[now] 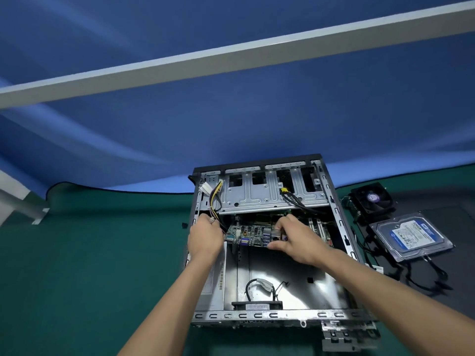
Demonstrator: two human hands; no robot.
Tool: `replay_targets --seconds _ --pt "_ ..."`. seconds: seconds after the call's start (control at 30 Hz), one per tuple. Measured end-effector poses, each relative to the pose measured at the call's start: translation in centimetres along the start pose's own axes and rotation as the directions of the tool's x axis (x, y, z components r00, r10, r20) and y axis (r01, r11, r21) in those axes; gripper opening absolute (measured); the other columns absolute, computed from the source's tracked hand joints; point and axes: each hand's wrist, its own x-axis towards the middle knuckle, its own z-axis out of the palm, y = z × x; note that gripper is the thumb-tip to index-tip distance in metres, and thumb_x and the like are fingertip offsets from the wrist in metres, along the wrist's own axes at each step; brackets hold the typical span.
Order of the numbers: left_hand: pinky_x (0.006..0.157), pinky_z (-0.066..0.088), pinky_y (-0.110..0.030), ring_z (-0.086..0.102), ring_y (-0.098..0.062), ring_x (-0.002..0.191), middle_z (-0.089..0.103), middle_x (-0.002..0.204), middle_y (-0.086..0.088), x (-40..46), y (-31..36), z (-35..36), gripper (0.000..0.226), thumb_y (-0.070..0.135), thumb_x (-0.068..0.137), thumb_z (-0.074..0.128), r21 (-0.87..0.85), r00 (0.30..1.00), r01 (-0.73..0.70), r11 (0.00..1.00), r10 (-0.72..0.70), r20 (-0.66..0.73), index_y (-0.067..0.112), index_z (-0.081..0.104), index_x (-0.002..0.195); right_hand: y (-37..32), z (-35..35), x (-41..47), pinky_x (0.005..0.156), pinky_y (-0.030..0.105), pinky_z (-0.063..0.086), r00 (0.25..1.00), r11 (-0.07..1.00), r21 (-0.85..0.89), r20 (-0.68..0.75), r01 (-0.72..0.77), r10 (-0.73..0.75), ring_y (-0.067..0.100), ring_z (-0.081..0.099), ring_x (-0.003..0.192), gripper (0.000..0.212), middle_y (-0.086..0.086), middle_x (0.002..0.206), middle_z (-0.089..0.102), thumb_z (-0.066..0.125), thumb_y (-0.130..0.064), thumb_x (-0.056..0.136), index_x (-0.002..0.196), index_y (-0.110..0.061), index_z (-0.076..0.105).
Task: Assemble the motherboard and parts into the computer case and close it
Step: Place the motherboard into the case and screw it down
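Two hands are inside the open computer case (341,222), which lies on its side on the green mat (90,265) with its side panel off. Between them they hold the motherboard (253,233), tilted, its far edge tucked under the drive cage (262,194) and its near edge with the ports raised off the case floor. The left hand (205,238) grips the board's left end beside the loose power cables (214,199); the right hand (293,238) pinches the port edge from the right, thumb below and fingers on top. By my reading the job is at an early stage: the board is going in but is not yet seated or screwed down. To the right of the case, well apart from it, the cooler fan (372,199) and the hard drive (411,235) wait on the table, uninstalled. Cables remain unplugged, and no side panel for closing the case is in view.
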Motion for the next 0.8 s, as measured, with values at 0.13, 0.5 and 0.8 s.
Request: replay_targets --seconds 0.13,0.5,0.8 --pt "0.064 0.034 -0.031 0.047 -0.026 0.076 0.05 0.081 -0.004 -0.3 0.9 0.6 0.016 0.016 0.098 0.038 0.108 0.999 0.04 0.993 -0.041 0.01 0.008 0.048 0.091 0.2 0.2 0.1 0.074 0.031 0.041 1.0 0.999 0.034 -0.008 -0.014 0.014 0.016 0.051 0.085 0.037 -0.007 0.097 0.039 0.063 -0.047 0.087 0.106 -0.02 0.044" --pt "0.069 0.038 -0.035 0.054 -0.031 0.079 0.062 0.082 -0.01 0.4 -0.4 1.3 0.023 0.018 0.099 0.038 -0.024 0.989 0.034 0.999 -0.037 -0.145 0.005 0.05 0.085 1.0 0.4 -0.3 0.078 0.031 0.042 0.994 0.97 0.229 -0.062 -0.075 0.092 0.011 0.05 0.087 0.023 -0.011 0.099 0.046 0.061 -0.047 0.088 0.092 -0.031 0.045" --pt "0.063 0.035 -0.03 0.061 -0.014 0.072 0.067 0.06 -0.005 -0.5 -1.7 0.3 0.018 0.02 0.099 0.045 -0.41 1.0 -0.01 0.912 0.004 -0.015 0.013 0.05 0.084 1.4 -0.3 0.2 0.074 0.027 0.04 0.998 0.979 0.198 -0.022 -0.047 0.052 0.011 0.048 0.087 0.025 -0.005 0.102 0.05 0.062 -0.044 0.088 0.094 -0.026 0.047"
